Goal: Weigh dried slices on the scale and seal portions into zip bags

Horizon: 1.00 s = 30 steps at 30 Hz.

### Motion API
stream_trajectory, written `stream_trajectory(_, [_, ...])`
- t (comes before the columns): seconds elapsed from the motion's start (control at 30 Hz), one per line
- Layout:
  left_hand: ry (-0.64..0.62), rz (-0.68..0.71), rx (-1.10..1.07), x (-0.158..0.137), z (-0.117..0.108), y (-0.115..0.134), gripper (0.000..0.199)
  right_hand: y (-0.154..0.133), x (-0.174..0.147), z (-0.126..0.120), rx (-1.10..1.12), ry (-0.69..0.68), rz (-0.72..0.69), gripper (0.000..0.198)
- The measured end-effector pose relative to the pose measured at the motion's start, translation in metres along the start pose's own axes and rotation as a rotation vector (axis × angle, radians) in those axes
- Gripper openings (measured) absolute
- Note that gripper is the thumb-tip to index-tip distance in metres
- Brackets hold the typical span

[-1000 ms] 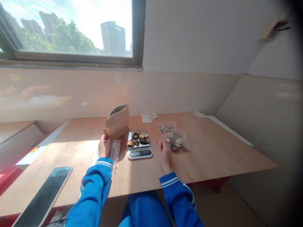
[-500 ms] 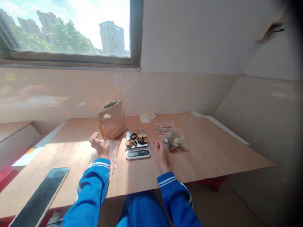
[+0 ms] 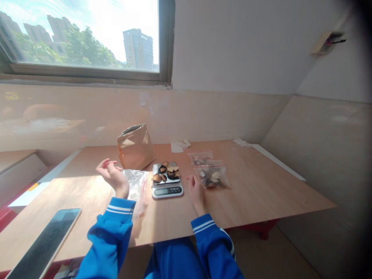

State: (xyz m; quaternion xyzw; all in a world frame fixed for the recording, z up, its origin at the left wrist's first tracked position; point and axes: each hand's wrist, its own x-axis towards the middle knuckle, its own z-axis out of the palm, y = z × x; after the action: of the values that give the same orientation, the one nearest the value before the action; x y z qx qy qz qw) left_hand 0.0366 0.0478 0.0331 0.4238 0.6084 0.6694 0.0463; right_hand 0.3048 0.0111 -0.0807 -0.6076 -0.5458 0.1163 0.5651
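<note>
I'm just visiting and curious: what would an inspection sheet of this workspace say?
Surface: wooden tabletop, partly sunlit at left.
Job's things: scale bearing dark-edged slices; brown bag standing open; filled zip bags right of the scale; clear plastic bags left of it.
Clutter: phone-like device at left; crumpled tissues at the back.
Grip: left hand open, nothing seen in it; right hand loosely curled near the filled zip bags, contents unclear.
Cables: dark strand, possibly wire, at a wall box.
Surroundings: window, pale walls.

Buildings (image 3: 138,49) and a tree (image 3: 87,47) show through the window (image 3: 107,23); a phone (image 3: 45,243) lies left.
</note>
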Motion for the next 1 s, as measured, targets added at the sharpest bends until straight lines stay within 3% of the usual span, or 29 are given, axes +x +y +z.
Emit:
stream_trajectory(0.13, [0.061,0.067,0.05,0.0,-0.008,0.018,0.023,-0.002,0.0,-0.001,0.01,0.002,0.002,0.036])
stream_trajectory(0.27, [0.077,0.093,0.166,-0.017,-0.019,0.017,0.017,-0.004,0.0,-0.002,0.027,-0.002,0.023,0.037])
stream_trajectory(0.53, [-0.304,0.022,0.654,-0.033,-0.02,0.017,0.023,-0.005,0.0,-0.002,0.02,-0.017,0.026,0.035])
stream_trajectory(0.63, [-0.566,-0.022,0.77,-0.029,-0.017,0.02,0.024,-0.006,0.0,-0.002,0.012,-0.034,0.012,0.034])
stream_trajectory(0.73, [-0.796,-0.058,0.822,-0.027,-0.015,0.018,0.02,-0.006,0.0,-0.002,0.015,-0.029,0.014,0.034])
stream_trajectory(0.87, [-0.877,-0.061,0.831,-0.026,-0.015,0.004,0.017,-0.005,0.0,-0.002,0.022,-0.021,0.016,0.034])
stream_trajectory(1.0, [-1.071,0.011,0.75,-0.025,-0.015,-0.016,0.011,-0.004,0.0,-0.002,0.016,-0.019,0.018,0.035])
